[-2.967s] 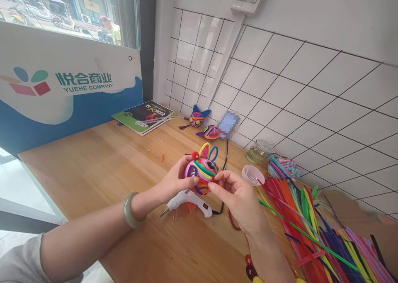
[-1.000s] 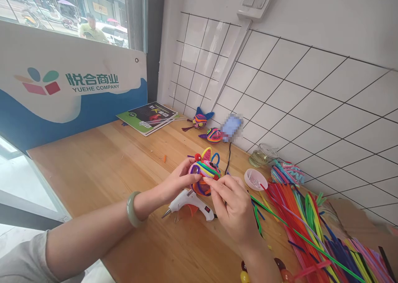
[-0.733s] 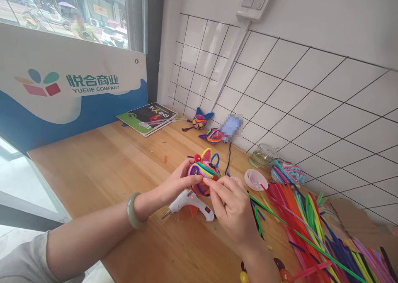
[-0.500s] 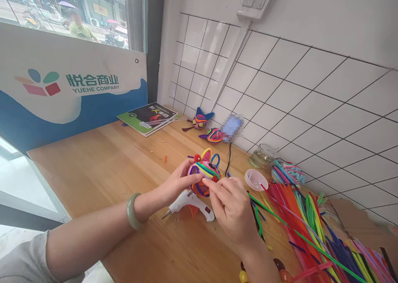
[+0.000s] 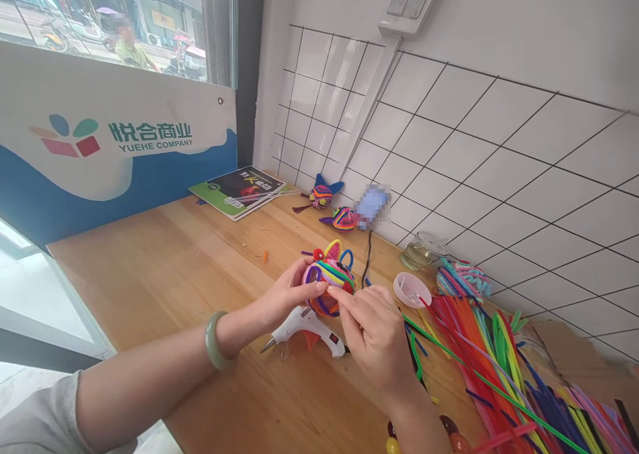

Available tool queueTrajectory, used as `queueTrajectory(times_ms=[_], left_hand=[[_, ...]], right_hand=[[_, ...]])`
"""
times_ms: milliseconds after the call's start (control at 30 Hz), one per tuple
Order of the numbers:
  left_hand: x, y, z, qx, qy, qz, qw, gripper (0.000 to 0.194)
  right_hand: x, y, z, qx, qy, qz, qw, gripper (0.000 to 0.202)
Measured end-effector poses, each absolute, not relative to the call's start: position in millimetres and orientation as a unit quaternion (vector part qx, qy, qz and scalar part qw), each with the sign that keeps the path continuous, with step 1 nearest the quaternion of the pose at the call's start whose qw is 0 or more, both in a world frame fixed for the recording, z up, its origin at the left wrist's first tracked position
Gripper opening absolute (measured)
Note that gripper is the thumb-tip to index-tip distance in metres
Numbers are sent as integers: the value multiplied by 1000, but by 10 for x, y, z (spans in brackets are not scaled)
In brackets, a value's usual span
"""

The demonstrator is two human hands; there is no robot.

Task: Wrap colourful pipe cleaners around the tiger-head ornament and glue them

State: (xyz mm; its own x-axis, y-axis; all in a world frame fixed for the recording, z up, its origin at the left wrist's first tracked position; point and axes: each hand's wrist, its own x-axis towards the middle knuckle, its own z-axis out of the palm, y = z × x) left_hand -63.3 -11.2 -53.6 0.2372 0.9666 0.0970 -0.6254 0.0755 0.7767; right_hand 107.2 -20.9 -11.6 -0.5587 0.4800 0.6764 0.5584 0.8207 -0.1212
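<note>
My left hand (image 5: 294, 289) is closed round a small ball-shaped pipe-cleaner figure (image 5: 333, 273), with its thumb across the front. The figure has rainbow stripes, a purple loop, a red bobble and yellow and blue loops on top. My right hand (image 5: 374, 321) has its fingers curled, and its index fingertip presses on the front of the figure beside my left thumb. What lies under that fingertip is hidden. Below the figure, a white glue gun (image 5: 312, 327) rests on the table, partly covered by my hands.
Many coloured pipe cleaners (image 5: 479, 361) cover the table's right side. Behind them are a pink bowl (image 5: 412, 289), a glass jar (image 5: 422, 251) and a bundle of pipe cleaners (image 5: 463, 279). Two finished-looking figures (image 5: 322, 193), a blurred phone (image 5: 372, 206) and booklets (image 5: 239, 191) stand at the back.
Both hands and the figure hold nearly the same pose. The whole view has shifted very slightly; my grip looks unchanged.
</note>
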Motion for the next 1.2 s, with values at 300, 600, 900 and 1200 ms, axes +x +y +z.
queueTrajectory(times_ms=[300,600,900,1200], left_hand=[[-614,-116,-563,315,248,554,729,45],[-609,-133,-586,331,245,569,712,49],[-608,-137,-608,368,234,570,697,54],[-617,-139,-591,363,233,570,699,58]], right_hand=[[1051,-212,-136,-282,-884,-56,370,24],[1077,-172,-243,-351,-830,59,429,18],[1172,-169,-278,-507,-738,237,376,36],[1268,-70,-338,-504,-734,321,321,41]])
